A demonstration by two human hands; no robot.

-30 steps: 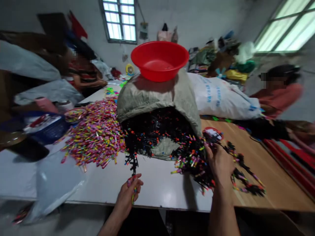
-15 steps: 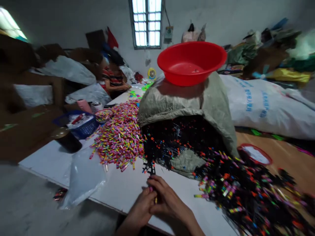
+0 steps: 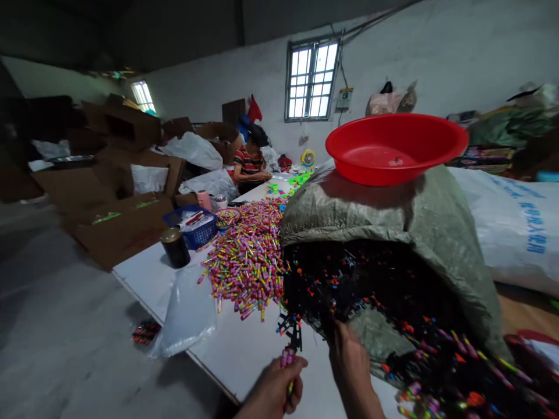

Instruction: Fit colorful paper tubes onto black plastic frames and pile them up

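Over the near part of the counter, small pink pieces are gripped in the curled left hand, its forearm angled in from below. The right hand is stretched forward to the black pieces at the mouth of the grey-green sack; its fingertips are hidden, so whether anything is grasped cannot be told. Farther off, pink-and-yellow pieces are heaped beside the sack, on which a red basin is set.
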